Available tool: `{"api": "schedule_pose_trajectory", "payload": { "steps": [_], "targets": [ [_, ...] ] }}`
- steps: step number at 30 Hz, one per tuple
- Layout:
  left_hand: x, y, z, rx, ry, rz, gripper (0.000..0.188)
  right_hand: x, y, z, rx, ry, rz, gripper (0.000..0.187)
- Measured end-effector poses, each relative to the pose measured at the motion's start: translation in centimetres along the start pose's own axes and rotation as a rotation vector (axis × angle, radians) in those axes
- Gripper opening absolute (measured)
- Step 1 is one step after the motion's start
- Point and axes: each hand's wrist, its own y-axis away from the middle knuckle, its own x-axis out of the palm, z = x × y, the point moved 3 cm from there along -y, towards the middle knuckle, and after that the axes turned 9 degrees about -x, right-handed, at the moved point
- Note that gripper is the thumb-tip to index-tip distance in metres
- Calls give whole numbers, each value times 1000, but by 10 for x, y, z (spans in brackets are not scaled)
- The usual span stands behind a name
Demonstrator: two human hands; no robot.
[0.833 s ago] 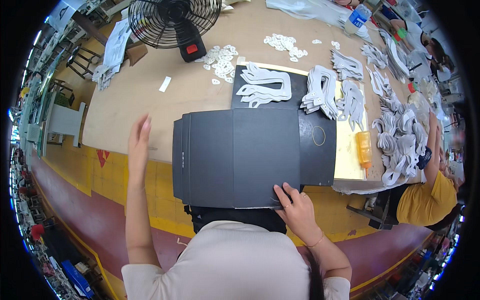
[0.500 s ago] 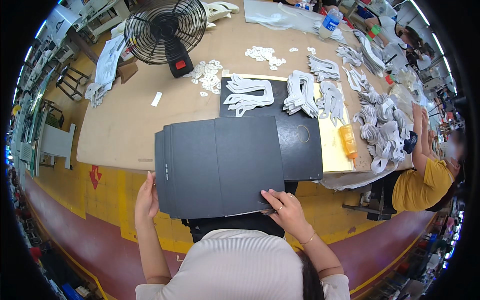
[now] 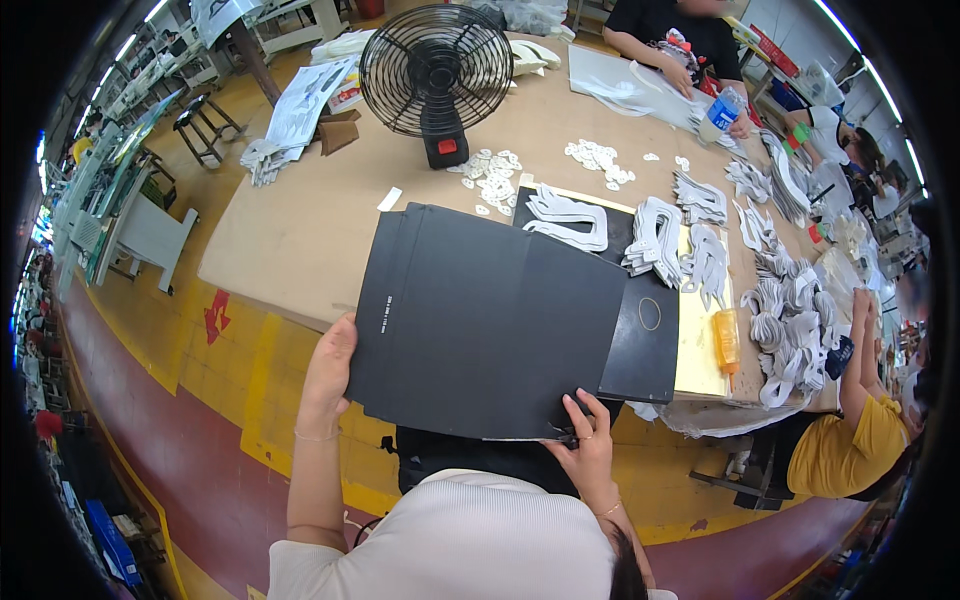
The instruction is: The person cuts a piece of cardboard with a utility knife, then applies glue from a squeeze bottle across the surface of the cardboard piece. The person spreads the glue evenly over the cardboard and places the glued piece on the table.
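A flat black cardboard sheet (image 3: 480,330), creased near its left end and with small white print there, is held over the table's near edge. My left hand (image 3: 328,370) grips its left edge, the fingers mostly hidden underneath. At the lower right corner, my right hand (image 3: 588,445) holds the sheet with fingers on top and the thumb out of sight. Under and beyond the sheet lies a black board (image 3: 655,345), partly covered. On that board rest stacked white U-shaped cut pieces (image 3: 570,222) and a second white stack (image 3: 655,238).
A black fan (image 3: 436,75) stands at the far left of the tan table (image 3: 290,240). Small white pieces (image 3: 490,178) lie near it. A yellow squeeze bottle (image 3: 726,342) lies on the yellow sheet (image 3: 700,365). More white bundles (image 3: 795,325) and a co-worker in yellow (image 3: 840,450) are at right.
The cardboard has turned clockwise and now shows one broad panel instead of several overlapping layers. My left hand has closed on its edge. The whole view has shifted, bringing a far-side person into sight.
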Motion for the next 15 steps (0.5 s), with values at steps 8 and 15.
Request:
{"api": "schedule_pose_trajectory", "payload": {
  "steps": [8, 15],
  "targets": [
    [8, -3, 8, -11, -104, -47, 47, -18, -2, 6, -74, -15, -79, 65],
    [-10, 0, 6, 119, -99, -111, 46, -8, 20, -15, 250, -398, -314, 19]
  ]
}}
